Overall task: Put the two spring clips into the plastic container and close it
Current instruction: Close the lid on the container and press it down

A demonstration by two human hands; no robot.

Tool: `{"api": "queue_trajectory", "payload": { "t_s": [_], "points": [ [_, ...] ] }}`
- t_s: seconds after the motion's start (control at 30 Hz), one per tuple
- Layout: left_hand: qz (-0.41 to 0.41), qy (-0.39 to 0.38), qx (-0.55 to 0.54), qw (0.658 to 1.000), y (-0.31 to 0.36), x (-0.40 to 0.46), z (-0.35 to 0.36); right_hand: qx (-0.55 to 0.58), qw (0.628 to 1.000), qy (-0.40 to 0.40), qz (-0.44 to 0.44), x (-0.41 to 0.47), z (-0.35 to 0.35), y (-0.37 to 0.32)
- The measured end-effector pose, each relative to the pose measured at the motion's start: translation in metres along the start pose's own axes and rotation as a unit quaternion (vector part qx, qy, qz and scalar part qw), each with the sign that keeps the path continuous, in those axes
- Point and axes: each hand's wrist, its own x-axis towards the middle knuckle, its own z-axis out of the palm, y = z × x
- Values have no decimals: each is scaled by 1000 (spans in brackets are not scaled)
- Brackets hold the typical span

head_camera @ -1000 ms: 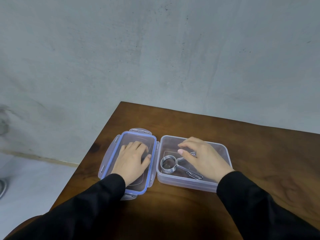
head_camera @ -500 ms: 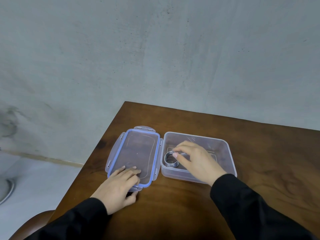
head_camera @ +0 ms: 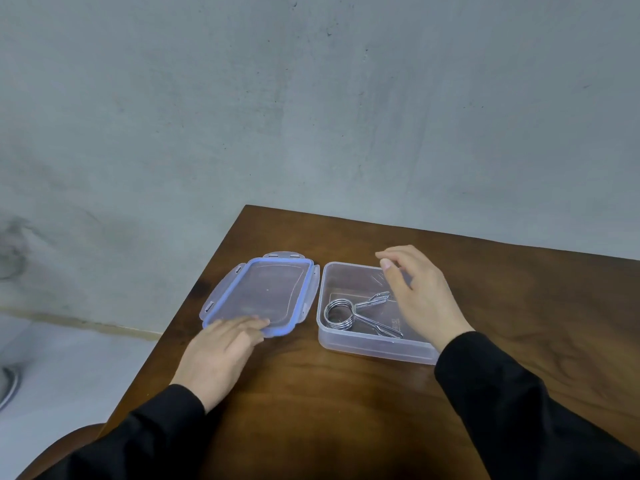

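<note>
A clear plastic container (head_camera: pixel 363 346) stands open on the brown table. Metal spring clips (head_camera: pixel 341 314) lie inside it at the left, coils together and handles pointing right; I cannot tell the two apart. The lid (head_camera: pixel 263 289), clear with a blue seal, lies flat just left of the container. My left hand (head_camera: pixel 218 355) rests its fingertips on the lid's near edge, the fingers stretched out flat. My right hand (head_camera: pixel 420 299) hovers over the right half of the container with its fingers spread and nothing in them, apart from the clips.
The table (head_camera: pixel 346 410) ends at a left edge close to the lid and at a far edge by the grey wall (head_camera: pixel 311 116). Pale floor (head_camera: pixel 69 358) lies below on the left. A curved brown chair part (head_camera: pixel 62 441) shows at the bottom left.
My right hand has let go of the clips and lifted away to the right. My left hand has slid from the lid's middle back to its near edge.
</note>
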Motion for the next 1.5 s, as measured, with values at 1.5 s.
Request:
{"api": "queue_trajectory", "payload": {
  "t_s": [1.5],
  "points": [
    [-391, -70, -220, 891, 52, 143, 45, 155, 930, 93, 320, -32, -43, 103]
  ]
}}
